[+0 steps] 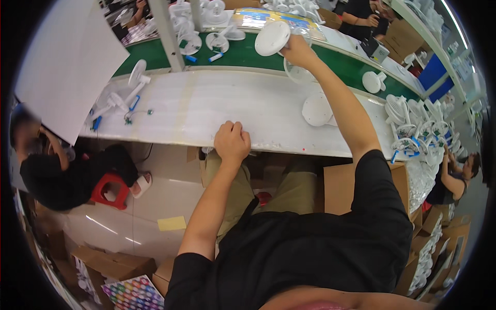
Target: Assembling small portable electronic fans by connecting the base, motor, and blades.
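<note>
My right hand (298, 50) reaches far over the green conveyor belt (248, 56) and grips a white round fan part (272, 38), held up above the belt. A clear round fan grille (298, 74) lies just below that hand at the belt's near edge. My left hand (232, 141) rests as a closed fist on the near edge of the white worktable (206, 106), with nothing in it. A white round disc part (316, 109) lies on the table right of the fist, below my right forearm.
White small fans (120, 99) with blue pieces lie at the table's left end. A pile of fan grilles (418, 126) fills the right end. More fans (217, 41) ride the belt. One person crouches at lower left (62, 175), another stands at right (454, 175). Cardboard boxes (338, 188) stand below.
</note>
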